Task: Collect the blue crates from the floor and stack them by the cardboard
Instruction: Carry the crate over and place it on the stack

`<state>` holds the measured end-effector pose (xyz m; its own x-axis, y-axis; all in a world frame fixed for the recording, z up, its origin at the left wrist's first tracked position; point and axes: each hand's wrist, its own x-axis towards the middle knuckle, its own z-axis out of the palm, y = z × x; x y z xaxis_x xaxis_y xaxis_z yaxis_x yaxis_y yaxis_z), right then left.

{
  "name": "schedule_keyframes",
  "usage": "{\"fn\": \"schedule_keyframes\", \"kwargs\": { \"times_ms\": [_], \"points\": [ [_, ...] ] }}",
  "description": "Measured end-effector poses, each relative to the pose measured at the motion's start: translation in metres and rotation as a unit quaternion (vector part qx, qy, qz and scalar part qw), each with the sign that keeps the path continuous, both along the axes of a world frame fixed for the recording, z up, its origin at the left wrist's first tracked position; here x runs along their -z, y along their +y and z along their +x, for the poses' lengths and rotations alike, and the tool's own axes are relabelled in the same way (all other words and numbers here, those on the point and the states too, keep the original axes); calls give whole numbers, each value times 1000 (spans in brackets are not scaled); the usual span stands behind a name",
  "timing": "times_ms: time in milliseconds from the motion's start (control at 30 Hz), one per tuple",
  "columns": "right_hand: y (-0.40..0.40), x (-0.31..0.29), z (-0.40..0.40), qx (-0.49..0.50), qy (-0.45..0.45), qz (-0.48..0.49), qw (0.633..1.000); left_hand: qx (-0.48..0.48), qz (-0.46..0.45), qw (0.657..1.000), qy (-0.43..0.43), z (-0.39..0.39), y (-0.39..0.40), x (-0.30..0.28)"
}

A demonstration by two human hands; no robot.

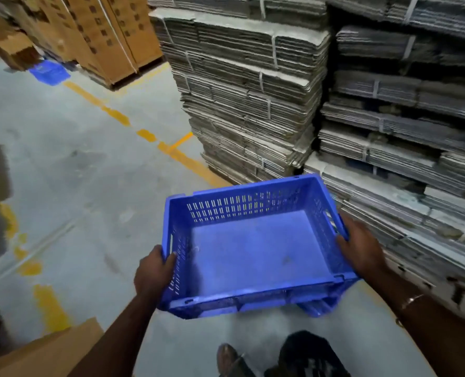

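I hold an empty blue crate [256, 248] with slotted walls in front of me, above the floor. My left hand [154, 273] grips its left wall, fingers curled over the rim. My right hand [361, 247] grips the right wall the same way. Tall stacks of strapped, flattened grey cardboard [247, 99] rise directly ahead and to the right of the crate. A second blue crate [50, 72] lies on the floor far off at the upper left, beside brown boxes. Part of another blue crate [317, 307] shows beneath the held one; how it sits is hidden.
Brown cartons [109, 36] stand at the back left. A yellow dashed line [144, 134] runs across the grey concrete floor [71, 170]. A brown box corner [49, 352] sits at the lower left. My feet [275, 357] show at the bottom.
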<state>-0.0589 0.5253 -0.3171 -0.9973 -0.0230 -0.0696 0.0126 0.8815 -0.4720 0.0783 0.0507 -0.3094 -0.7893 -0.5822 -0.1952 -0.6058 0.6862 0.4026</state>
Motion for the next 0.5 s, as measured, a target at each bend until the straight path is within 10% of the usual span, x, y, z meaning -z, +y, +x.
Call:
{"fn": "schedule_keyframes", "kwargs": {
  "times_ms": [500],
  "points": [
    [8,21,-27,213,-5,-45,976,176,-30,984,10,-220,-1,20]
  ]
}}
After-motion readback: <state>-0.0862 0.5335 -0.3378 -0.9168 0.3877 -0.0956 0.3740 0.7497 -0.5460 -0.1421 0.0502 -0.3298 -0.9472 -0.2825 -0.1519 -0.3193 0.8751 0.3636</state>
